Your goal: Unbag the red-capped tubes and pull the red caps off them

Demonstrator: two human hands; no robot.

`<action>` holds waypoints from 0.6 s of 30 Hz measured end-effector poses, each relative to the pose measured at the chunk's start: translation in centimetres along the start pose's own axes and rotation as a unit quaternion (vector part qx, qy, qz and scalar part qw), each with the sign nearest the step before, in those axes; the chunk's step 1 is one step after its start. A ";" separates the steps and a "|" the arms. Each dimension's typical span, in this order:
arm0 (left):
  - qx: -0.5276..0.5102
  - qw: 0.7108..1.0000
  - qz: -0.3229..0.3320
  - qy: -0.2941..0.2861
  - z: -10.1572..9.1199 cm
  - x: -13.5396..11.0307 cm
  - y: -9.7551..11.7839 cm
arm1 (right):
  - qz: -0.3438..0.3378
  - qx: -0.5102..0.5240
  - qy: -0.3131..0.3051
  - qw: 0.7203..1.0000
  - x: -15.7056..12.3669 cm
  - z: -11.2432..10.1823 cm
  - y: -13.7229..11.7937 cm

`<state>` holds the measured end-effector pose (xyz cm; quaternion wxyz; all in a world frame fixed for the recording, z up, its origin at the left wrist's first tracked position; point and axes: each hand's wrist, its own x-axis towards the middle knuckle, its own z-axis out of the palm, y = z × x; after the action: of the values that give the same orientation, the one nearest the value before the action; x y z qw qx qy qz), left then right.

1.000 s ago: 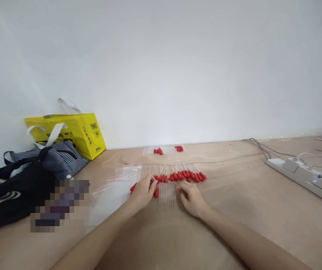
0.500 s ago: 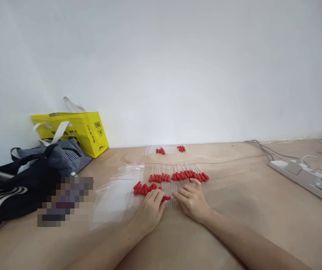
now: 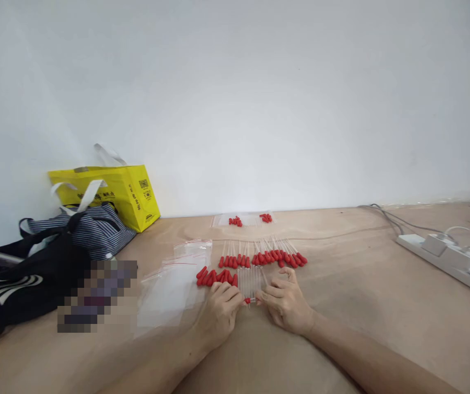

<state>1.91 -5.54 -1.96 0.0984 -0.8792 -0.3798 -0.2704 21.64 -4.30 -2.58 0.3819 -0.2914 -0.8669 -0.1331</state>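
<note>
Down at lower centre, the left hand [image 3: 219,311] pinches a red dropper bulb [image 3: 247,301], right up against a clear tube [image 3: 253,300] nipped in the fingertips of the right hand [image 3: 287,302]! Just above lies a row of clear tubes [image 3: 250,282], red-bulbed droppers [image 3: 274,255] fanned higher, loose red bulbs [image 3: 212,278] left of centre.

Red bulb [image 3: 247,300] partly behind left hand [image 3: 220,310]

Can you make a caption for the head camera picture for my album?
Left hand and right hand meet at one red bulb beside clear tubes.
</note>
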 end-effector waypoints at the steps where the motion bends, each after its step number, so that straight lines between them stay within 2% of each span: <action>1: 0.001 1.000 -0.011 0.006 -0.1 -0.2 -0.3 | 0.012 0.000 -0.004 1.000 -0.2 -0.1 0.3; 5: -0.021 0.996 -0.065 0.055 -0.6 -0.9 -1.4 | 0.110 -0.001 -0.003 0.994 -1.2 -0.1 1.7; 9: -0.080 0.989 -0.078 0.095 -0.8 -0.6 -1.4 | 0.178 0.035 -0.002 0.983 -1.6 0.9 2.2; 13: -0.069 0.977 -0.156 0.128 -1.3 0.3 -2.3 | 0.192 0.095 0.009 0.977 -1.4 2.0 2.1; 18: -0.040 0.953 -0.265 0.140 -2.4 0.0 -6.0 | 0.194 0.120 0.051 0.972 -0.9 2.4 1.9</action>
<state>-3.40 -2.25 -0.20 0.0401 -0.7031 -0.5707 -0.4223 21.84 -2.11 -4.79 0.4762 -0.3993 -0.7827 0.0338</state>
